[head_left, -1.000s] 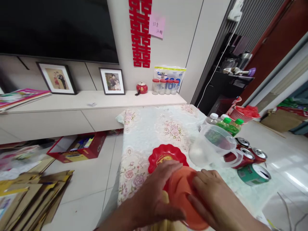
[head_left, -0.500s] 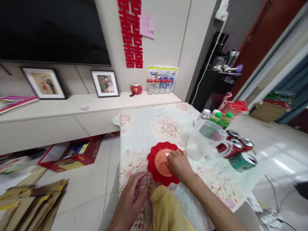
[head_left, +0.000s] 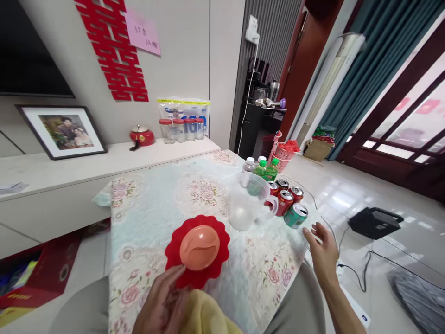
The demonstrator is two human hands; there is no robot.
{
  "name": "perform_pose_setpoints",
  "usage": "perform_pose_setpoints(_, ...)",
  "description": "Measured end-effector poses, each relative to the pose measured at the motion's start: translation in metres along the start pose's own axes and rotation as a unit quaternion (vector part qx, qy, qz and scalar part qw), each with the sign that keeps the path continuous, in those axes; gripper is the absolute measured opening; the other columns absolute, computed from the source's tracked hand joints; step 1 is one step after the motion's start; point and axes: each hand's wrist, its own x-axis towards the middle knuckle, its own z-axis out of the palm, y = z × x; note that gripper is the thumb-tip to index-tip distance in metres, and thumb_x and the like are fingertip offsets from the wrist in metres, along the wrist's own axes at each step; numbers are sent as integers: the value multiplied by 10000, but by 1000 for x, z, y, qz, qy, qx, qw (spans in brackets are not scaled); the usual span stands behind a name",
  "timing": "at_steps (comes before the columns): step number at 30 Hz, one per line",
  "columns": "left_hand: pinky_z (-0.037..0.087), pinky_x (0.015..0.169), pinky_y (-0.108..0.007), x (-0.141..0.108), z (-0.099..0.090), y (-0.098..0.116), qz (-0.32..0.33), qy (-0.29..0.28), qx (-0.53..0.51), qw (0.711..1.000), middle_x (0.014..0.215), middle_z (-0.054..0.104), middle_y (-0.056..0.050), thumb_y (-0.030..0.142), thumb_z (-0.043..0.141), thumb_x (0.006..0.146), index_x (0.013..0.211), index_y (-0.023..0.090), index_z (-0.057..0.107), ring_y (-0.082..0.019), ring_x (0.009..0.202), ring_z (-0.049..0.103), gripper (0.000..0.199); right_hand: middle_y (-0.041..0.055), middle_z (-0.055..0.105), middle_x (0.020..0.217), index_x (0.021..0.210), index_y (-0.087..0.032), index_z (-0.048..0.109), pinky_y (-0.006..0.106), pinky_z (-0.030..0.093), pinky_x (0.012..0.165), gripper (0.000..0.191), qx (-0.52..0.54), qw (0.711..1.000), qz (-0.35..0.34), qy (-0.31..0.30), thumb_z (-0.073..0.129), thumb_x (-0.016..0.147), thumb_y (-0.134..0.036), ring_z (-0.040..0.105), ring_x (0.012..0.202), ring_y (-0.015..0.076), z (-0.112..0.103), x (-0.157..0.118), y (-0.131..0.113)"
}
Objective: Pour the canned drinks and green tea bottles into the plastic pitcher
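Observation:
A red scalloped plate (head_left: 220, 232) lies near the front of the cloth-covered table. In it sits a small orange divided dish (head_left: 200, 246). My left hand (head_left: 158, 299) is at the plate's near left edge, fingers stretched out and slightly blurred; whether it touches the rim is unclear. Beside that hand, a yellow cloth (head_left: 206, 315) bunches up at the bottom of the view. My right hand (head_left: 323, 250) hovers off to the right, fingers apart and holding nothing. Nearest to it is a green can (head_left: 296, 216). A clear plastic pitcher (head_left: 243, 208) stands behind the plate.
Several red cans (head_left: 285, 202) and green-capped bottles (head_left: 260, 170) crowd the table's right side. A pink basket (head_left: 282, 155) stands beyond them. Behind, a white cabinet (head_left: 118, 164) carries red-lidded jars (head_left: 179, 130). A black device (head_left: 375, 222) and cables lie on the floor.
My right hand has let go of the orange dish and swung right toward the green can. My left hand stays by the plate. The view has turned to the right.

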Motion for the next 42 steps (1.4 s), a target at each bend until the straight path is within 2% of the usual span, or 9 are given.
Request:
perform_pose_setpoints(9,653,1038,-413,52,36,44,107,-22,0,994,1365,754,-80,303,595,994,1355,269,668,-280,1277,732,370,135,546,1475,1468,-179,553,506,554,1073,536,69,994,49,-70,680,1009,-425,596,1290,265,42,54,22)
perform_pose_setpoints(14,623,1081,-407,45,63,59,69,-70,-76,992,1389,726,-87,297,578,1007,1350,286,669,-262,1284,717,355,126,582,1419,1416,-167,587,502,546,1073,498,38,997,63,-35,667,1014,-449,603,1268,256,52,53,17)
perform_pose_setpoints(20,542,1181,-481,29,104,58,56,-125,-141,980,1403,709,-105,177,593,868,1383,283,649,-295,1320,674,528,116,667,1275,1357,-148,612,474,566,1023,593,44,994,75,-66,760,920,-520,660,1144,243,34,20,0)
perform_pose_setpoints(23,504,1208,-552,33,114,65,54,-199,-174,963,1535,611,-104,104,672,707,1504,316,551,-351,1405,605,834,119,717,1243,1384,-156,612,456,580,1004,897,66,989,57,-120,907,667,-606,684,1130,311,17,-15,-17)
perform_pose_setpoints(27,424,1255,-608,47,113,91,13,-310,-215,926,1733,331,-136,132,842,605,1666,336,296,-436,1548,419,1211,119,714,1306,1389,-189,645,396,599,988,899,98,974,25,-204,901,637,-610,699,1175,325,5,-66,-55)
perform_pose_setpoints(31,467,1225,-572,54,107,109,4,-302,-314,900,1655,426,-162,240,980,500,1645,310,305,-457,1473,496,1332,135,695,1339,1436,-198,621,366,608,977,832,184,923,-14,-338,857,737,-584,703,1200,322,8,-97,-109)
perform_pose_setpoints(35,497,1188,-545,54,94,112,-18,-260,-369,892,1542,562,-171,308,934,617,1608,282,315,-413,1385,596,1168,130,679,1337,1454,-232,624,362,611,960,780,201,890,-86,-401,783,821,-659,704,1180,303,10,-101,-153)
perform_pose_setpoints(39,456,1222,-538,57,68,119,-46,-199,-358,911,1496,614,-127,166,837,640,1496,269,464,-372,1409,583,940,95,598,1476,1466,-310,638,416,531,1089,640,133,921,-218,-295,726,900,-595,564,1383,312,8,-72,-158)
perform_pose_setpoints(42,526,1148,-504,66,44,128,-86,-185,-350,914,1384,680,-87,158,812,651,1428,270,534,-332,1311,646,833,110,564,1482,1444,-277,632,495,466,1120,640,120,975,-139,-128,754,891,-576,519,1378,313,23,-32,-136)
